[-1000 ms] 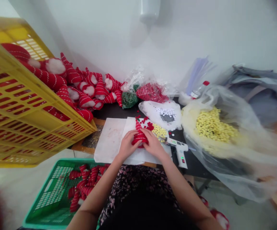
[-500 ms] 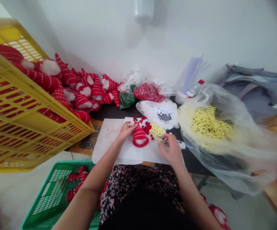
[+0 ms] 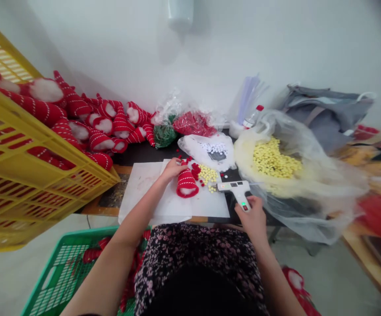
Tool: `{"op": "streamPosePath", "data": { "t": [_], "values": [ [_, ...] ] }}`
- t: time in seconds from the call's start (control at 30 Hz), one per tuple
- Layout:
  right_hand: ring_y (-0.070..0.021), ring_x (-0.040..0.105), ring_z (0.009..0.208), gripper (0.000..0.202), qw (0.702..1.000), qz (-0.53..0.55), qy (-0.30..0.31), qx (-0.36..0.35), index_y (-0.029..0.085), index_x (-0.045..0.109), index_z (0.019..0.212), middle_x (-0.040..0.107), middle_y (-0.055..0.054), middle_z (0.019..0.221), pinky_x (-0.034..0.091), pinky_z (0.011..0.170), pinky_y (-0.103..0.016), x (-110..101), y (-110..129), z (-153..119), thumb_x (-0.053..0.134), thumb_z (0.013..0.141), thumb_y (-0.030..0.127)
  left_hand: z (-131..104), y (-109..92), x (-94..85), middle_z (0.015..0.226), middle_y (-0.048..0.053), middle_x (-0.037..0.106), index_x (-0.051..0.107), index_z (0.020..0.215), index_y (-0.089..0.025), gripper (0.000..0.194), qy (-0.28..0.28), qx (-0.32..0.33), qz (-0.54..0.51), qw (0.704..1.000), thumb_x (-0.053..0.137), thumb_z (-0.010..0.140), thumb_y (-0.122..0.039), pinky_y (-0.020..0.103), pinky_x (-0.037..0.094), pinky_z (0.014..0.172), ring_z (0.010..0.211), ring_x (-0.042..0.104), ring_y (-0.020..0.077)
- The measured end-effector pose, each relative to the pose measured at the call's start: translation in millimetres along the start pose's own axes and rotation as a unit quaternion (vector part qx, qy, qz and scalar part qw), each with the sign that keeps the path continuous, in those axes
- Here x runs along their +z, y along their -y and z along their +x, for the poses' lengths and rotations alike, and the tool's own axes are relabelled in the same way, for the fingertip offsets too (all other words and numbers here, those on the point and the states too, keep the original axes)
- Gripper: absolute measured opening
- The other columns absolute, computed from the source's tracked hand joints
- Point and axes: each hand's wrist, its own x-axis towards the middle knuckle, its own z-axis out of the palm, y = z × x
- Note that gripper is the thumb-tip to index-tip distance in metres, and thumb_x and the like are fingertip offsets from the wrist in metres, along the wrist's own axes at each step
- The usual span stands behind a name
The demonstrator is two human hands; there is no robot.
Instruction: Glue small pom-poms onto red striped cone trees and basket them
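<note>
A red cone-shaped knit piece with white stitched lines and white stuffing (image 3: 187, 183) lies on white paper (image 3: 173, 206). My left hand (image 3: 174, 169) is closed on its narrow upper end. At the right edge of the paper, my right hand (image 3: 252, 213) grips the handle of a white glue gun (image 3: 236, 188) that shows a green light; its nozzle points left. Small yellow balls (image 3: 208, 174) and dark red pieces (image 3: 195, 170) lie between the knit piece and the gun. Behind them is a white bag of small white balls (image 3: 190, 144).
A yellow crate (image 3: 45, 149) at left borders a pile of red stuffed cones (image 3: 103, 125). A green crate (image 3: 55, 272) stands below. At right are a plastic bag of yellow balls (image 3: 272, 160), a bottle (image 3: 253, 116) and a grey bag (image 3: 328, 114).
My right hand has moved right and down from the yellow balls and taken hold of the glue gun, now raised. My left hand stays on the red cone. The view has shifted slightly.
</note>
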Motion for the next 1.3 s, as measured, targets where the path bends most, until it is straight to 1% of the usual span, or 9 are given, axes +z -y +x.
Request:
{"op": "streamPosePath", "data": {
  "t": [0.13, 0.23, 0.33, 0.43, 0.53, 0.67, 0.83, 1.07, 1.3],
  "values": [
    [-0.023, 0.069, 0.078, 0.049, 0.976, 0.217, -0.012, -0.012, 0.023, 0.054, 0.114, 0.074, -0.009, 0.101, 0.057, 0.069, -0.036, -2, 3, -17, 0.072, 0.079, 0.05, -6, -5, -10.4, 0.089, 0.01, 0.075, 0.07, 0.102, -0.014, 0.042, 0.088, -0.019, -0.104, 0.99, 0.089, 0.066, -0.026, 0.033, 0.055, 0.075, 0.076, 0.071, 0.0206],
    [-0.02, 0.069, 0.072, 0.047, 0.943, 0.327, 0.056, -0.016, 0.024, 0.058, 0.111, 0.072, -0.003, 0.091, 0.058, 0.067, -0.034, -3, 13, -25, 0.078, 0.079, 0.051, -7, -6, -18.5, 0.088, 0.008, 0.076, 0.075, 0.101, -0.014, 0.041, 0.12, 0.008, -0.171, 0.978, 0.09, 0.065, -0.028, 0.031, 0.055, 0.076, 0.075, 0.07, 0.0179],
    [-0.0211, 0.072, 0.072, 0.044, 0.918, 0.364, 0.159, -0.011, 0.022, 0.064, 0.106, 0.076, -0.007, 0.096, 0.057, 0.061, -0.032, -1, 28, -27, 0.08, 0.079, 0.052, -6, -2, -19.2, 0.087, 0.006, 0.075, 0.075, 0.101, -0.014, 0.041, 0.113, 0.029, -0.201, 0.973, 0.091, 0.065, -0.027, 0.031, 0.055, 0.078, 0.076, 0.07, 0.0167],
    [-0.0222, 0.074, 0.075, 0.041, 0.913, 0.35, 0.206, -0.035, 0.02, 0.068, 0.108, 0.078, -0.01, 0.102, 0.053, 0.056, -0.029, 4, 44, -27, 0.076, 0.083, 0.051, -3, 4, -14.3, 0.087, 0.006, 0.075, 0.074, 0.098, -0.014, 0.038, 0.114, 0.019, -0.214, 0.97, 0.091, 0.066, -0.027, 0.031, 0.055, 0.078, 0.076, 0.069, 0.0163],
    [-0.0256, 0.075, 0.088, 0.038, 0.924, 0.32, 0.196, -0.074, 0.019, 0.071, 0.109, 0.079, -0.01, 0.103, 0.054, 0.057, -0.029, 13, 55, -28, 0.073, 0.087, 0.05, -1, 8, -9.8, 0.086, 0.007, 0.075, 0.073, 0.094, -0.014, 0.035, 0.109, -0.003, -0.23, 0.967, 0.091, 0.067, -0.027, 0.03, 0.055, 0.076, 0.075, 0.069, 0.0162],
    [-0.0298, 0.073, 0.105, 0.032, 0.932, 0.277, 0.192, -0.131, 0.019, 0.074, 0.102, 0.079, -0.012, 0.107, 0.059, 0.071, -0.034, 20, 64, -30, 0.066, 0.093, 0.049, -6, 7, -9.9, 0.089, 0.007, 0.075, 0.072, 0.097, -0.015, 0.039, 0.111, 0.004, -0.239, 0.965, 0.092, 0.067, -0.029, 0.029, 0.055, 0.075, 0.077, 0.069, 0.0163],
    [-0.0268, 0.074, 0.097, 0.029, 0.924, 0.28, 0.196, -0.174, 0.02, 0.068, 0.107, 0.077, -0.011, 0.101, 0.06, 0.087, -0.041, 19, 72, -36, 0.064, 0.097, 0.047, -16, -1, -11.8, 0.09, 0.005, 0.075, 0.073, 0.104, -0.016, 0.049, 0.115, 0.038, -0.217, 0.969, 0.093, 0.065, -0.036, 0.028, 0.053, 0.072, 0.076, 0.068, 0.0158],
    [-0.0294, 0.07, 0.102, 0.031, 0.945, 0.151, 0.163, -0.238, 0.02, 0.066, 0.101, 0.072, -0.014, 0.105, 0.056, 0.096, -0.044, 16, 65, -44, 0.058, 0.099, 0.049, -17, -1, -9.5, 0.089, 0.006, 0.077, 0.076, 0.104, -0.014, 0.055, 0.134, 0.057, -0.198, 0.969, 0.095, 0.062, -0.045, 0.029, 0.053, 0.073, 0.076, 0.068, 0.0166],
    [-0.0288, 0.07, 0.103, 0.026, 0.937, 0.107, 0.133, -0.306, 0.02, 0.066, 0.1, 0.068, -0.015, 0.113, 0.059, 0.092, -0.042, 22, 58, -44, 0.055, 0.101, 0.043, -13, 2, -9.3, 0.091, 0.007, 0.078, 0.076, 0.106, -0.015, 0.055, 0.128, 0.049, -0.189, 0.972, 0.094, 0.063, -0.045, 0.027, 0.053, 0.071, 0.076, 0.071, 0.0167]
  ]
}}
